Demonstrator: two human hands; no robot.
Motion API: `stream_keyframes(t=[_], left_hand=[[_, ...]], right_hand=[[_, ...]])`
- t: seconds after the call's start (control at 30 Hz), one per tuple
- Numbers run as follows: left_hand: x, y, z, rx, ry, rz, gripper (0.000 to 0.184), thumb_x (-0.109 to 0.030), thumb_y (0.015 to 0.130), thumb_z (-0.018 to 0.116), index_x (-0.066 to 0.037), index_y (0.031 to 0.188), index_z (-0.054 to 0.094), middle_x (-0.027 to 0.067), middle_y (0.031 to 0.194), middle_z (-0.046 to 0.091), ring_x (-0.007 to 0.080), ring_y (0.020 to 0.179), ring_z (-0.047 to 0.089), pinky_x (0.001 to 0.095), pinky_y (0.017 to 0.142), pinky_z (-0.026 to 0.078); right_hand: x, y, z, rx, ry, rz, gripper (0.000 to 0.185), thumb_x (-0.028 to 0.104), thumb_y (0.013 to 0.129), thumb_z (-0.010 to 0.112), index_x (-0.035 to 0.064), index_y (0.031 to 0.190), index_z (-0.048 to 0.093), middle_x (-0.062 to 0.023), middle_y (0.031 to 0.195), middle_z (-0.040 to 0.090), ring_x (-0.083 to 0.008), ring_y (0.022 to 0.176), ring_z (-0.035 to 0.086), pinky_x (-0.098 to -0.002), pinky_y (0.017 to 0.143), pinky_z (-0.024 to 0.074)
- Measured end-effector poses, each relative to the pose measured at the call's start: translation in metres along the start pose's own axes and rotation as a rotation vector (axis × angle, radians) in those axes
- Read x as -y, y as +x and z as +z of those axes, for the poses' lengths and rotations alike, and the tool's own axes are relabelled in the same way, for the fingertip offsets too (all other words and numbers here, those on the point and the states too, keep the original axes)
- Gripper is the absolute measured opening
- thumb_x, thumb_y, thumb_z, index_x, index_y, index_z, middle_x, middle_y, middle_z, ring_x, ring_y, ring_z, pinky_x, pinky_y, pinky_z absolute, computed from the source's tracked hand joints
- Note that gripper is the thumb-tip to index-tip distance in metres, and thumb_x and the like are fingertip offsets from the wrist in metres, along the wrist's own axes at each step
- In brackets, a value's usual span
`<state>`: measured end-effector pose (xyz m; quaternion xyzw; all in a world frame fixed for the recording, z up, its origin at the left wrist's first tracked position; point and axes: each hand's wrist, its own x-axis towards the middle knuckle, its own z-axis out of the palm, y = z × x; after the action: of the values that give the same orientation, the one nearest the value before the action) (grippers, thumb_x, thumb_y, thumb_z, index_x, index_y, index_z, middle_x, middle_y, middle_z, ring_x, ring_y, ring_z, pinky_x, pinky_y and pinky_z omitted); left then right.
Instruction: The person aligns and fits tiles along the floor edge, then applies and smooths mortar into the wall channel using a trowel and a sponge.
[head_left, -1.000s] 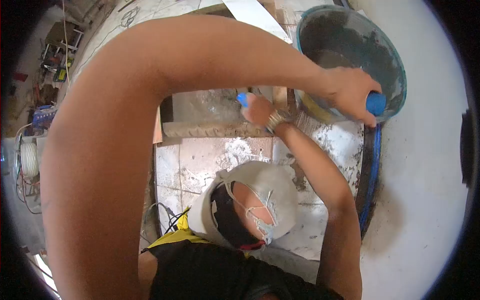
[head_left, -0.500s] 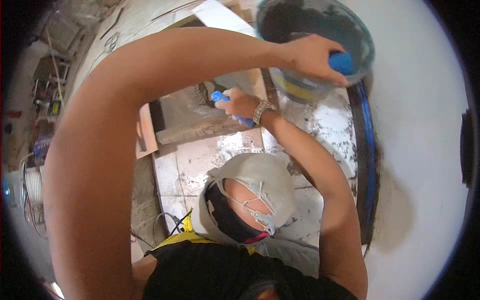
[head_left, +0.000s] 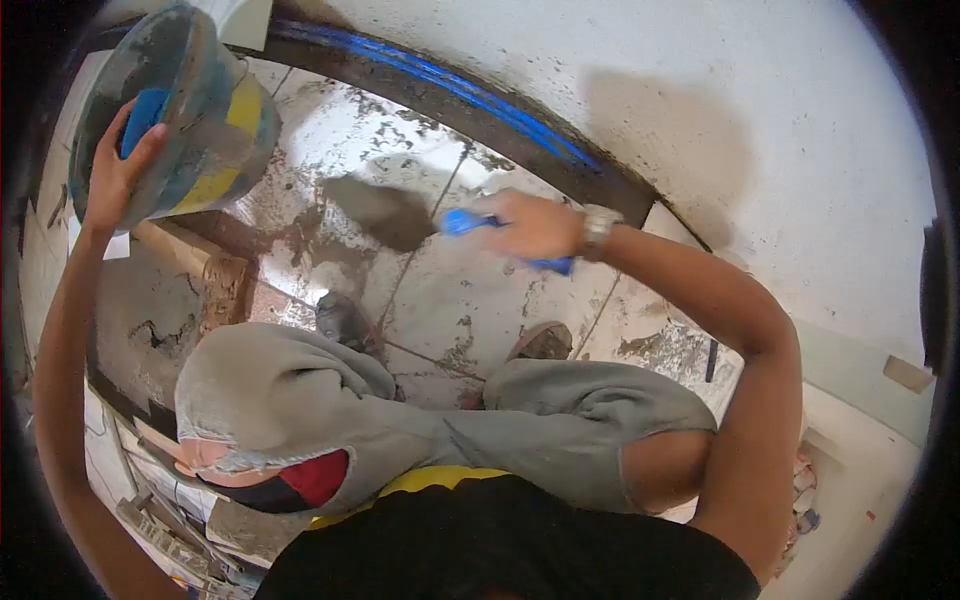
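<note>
My left hand [head_left: 122, 165] is closed around a blue sponge-like block [head_left: 145, 122] at the rim of a grey-stained bucket [head_left: 222, 140] with a yellow band. Whether the block is loose or fixed to the rim, I cannot tell. The fingers of my right hand [head_left: 535, 228], blurred by motion, wrap round the blue handle of a trowel [head_left: 462, 221]. Its grey-brown, smeared blade points left, over wet, mortar-smeared tiles [head_left: 430, 305]. A watch [head_left: 600, 232] is on the right wrist.
A wall [head_left: 830, 190] rises at the back and right, with a dark strip and blue line [head_left: 470, 100] along its foot. A wooden piece [head_left: 222, 275] borders a grey recess [head_left: 140, 305] at left. My bent knees in grey trousers [head_left: 280, 370] fill the lower middle.
My view has swung right, so the bucket and left hand now appear at far left. The right hand has carried the trowel from beside the grey recess to above the tiles near the wall.
</note>
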<state>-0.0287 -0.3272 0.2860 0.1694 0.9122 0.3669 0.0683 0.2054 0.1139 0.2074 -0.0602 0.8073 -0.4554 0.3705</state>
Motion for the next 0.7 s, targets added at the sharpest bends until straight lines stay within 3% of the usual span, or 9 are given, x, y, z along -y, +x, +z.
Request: stream_keyframes(t=[0.13, 0.17, 0.2, 0.23, 0.3, 0.4, 0.5, 0.53, 0.7], left_hand=[[0.006, 0.004, 0.0, -0.023, 0.059, -0.008, 0.074, -0.047, 0.086, 0.069, 0.001, 0.136, 0.047, 0.0129, 0.122, 0.058, 0.0192, 0.109, 0.056, 0.03, 0.096, 0.043], [0.017, 0.007, -0.004, -0.027, 0.072, -0.002, 0.073, -0.046, 0.086, 0.069, 0.001, 0.136, 0.047, 0.0131, 0.122, 0.058, 0.0194, 0.11, 0.055, 0.0303, 0.096, 0.042], [0.021, 0.009, -0.005, -0.029, 0.087, 0.004, 0.072, -0.046, 0.087, 0.068, 0.002, 0.136, 0.046, 0.0133, 0.123, 0.057, 0.0195, 0.111, 0.055, 0.0305, 0.096, 0.042], [0.022, 0.01, -0.006, -0.016, 0.104, 0.011, 0.072, -0.046, 0.087, 0.068, 0.002, 0.136, 0.046, 0.0133, 0.123, 0.057, 0.0195, 0.111, 0.055, 0.0305, 0.096, 0.042], [0.02, 0.008, -0.006, -0.029, 0.136, 0.03, 0.071, -0.045, 0.088, 0.066, 0.003, 0.136, 0.046, 0.0137, 0.123, 0.057, 0.0197, 0.111, 0.055, 0.0307, 0.097, 0.042], [0.036, 0.013, -0.012, -0.04, 0.205, 0.054, 0.07, -0.046, 0.089, 0.065, 0.003, 0.135, 0.047, 0.0137, 0.123, 0.058, 0.02, 0.11, 0.055, 0.0308, 0.097, 0.041], [0.035, 0.013, -0.01, -0.051, 0.204, 0.005, 0.068, -0.046, 0.089, 0.064, 0.003, 0.134, 0.049, 0.0134, 0.122, 0.059, 0.0197, 0.11, 0.055, 0.0307, 0.097, 0.042], [0.035, 0.013, -0.011, -0.056, 0.2, -0.03, 0.067, -0.044, 0.09, 0.064, 0.004, 0.134, 0.049, 0.0131, 0.121, 0.059, 0.0195, 0.109, 0.055, 0.0304, 0.096, 0.042], [0.042, 0.011, -0.016, -0.062, 0.208, 0.025, 0.065, -0.043, 0.091, 0.063, 0.004, 0.134, 0.049, 0.0124, 0.119, 0.06, 0.0186, 0.108, 0.055, 0.0294, 0.095, 0.042]], right_hand=[[-0.086, -0.061, -0.04, -0.329, -0.076, -0.084, 0.03, 0.033, 0.089, 0.059, 0.0038, 0.085, 0.061, -0.0055, 0.063, 0.057, -0.0138, 0.051, 0.053, -0.032, 0.048, 0.0444], [-0.094, -0.073, -0.048, -0.381, -0.108, 0.078, 0.032, 0.034, 0.088, 0.06, 0.0023, 0.085, 0.06, -0.0092, 0.063, 0.057, -0.0175, 0.055, 0.055, -0.0354, 0.054, 0.0456], [-0.105, -0.081, -0.052, -0.473, -0.178, 0.079, 0.033, 0.035, 0.088, 0.06, 0.0014, 0.09, 0.061, -0.0151, 0.065, 0.059, -0.0271, 0.06, 0.058, -0.0391, 0.061, 0.0474], [-0.116, -0.088, -0.061, -0.523, -0.337, -0.01, 0.035, 0.031, 0.091, 0.058, 0.002, 0.11, 0.063, -0.0184, 0.082, 0.065, -0.0293, 0.071, 0.06, -0.0394, 0.068, 0.0465], [-0.151, -0.086, -0.069, -0.61, -0.419, -0.001, 0.039, 0.032, 0.092, 0.057, 0.0038, 0.117, 0.06, -0.0209, 0.094, 0.066, -0.0367, 0.082, 0.062, -0.0439, 0.073, 0.0483], [-0.176, -0.072, -0.063, -0.75, -0.714, 0.108, 0.043, 0.033, 0.091, 0.058, 0.0022, 0.12, 0.052, -0.0214, 0.091, 0.064, -0.0388, 0.086, 0.063, -0.0484, 0.074, 0.0508], [-0.189, -0.064, -0.057, -0.682, -0.804, 0.242, 0.046, 0.03, 0.092, 0.057, 0.0052, 0.128, 0.045, -0.019, 0.094, 0.062, -0.0381, 0.086, 0.064, -0.0482, 0.074, 0.0526], [-0.197, -0.066, -0.053, -0.742, -0.836, 0.186, 0.044, 0.029, 0.092, 0.057, 0.006, 0.127, 0.045, -0.0178, 0.096, 0.061, -0.0375, 0.085, 0.065, -0.0472, 0.072, 0.0538], [-0.189, -0.08, -0.031, -0.789, -0.711, 0.267, 0.044, 0.027, 0.091, 0.058, 0.0068, 0.128, 0.046, -0.0179, 0.098, 0.061, -0.0384, 0.084, 0.065, -0.0486, 0.072, 0.0538]])
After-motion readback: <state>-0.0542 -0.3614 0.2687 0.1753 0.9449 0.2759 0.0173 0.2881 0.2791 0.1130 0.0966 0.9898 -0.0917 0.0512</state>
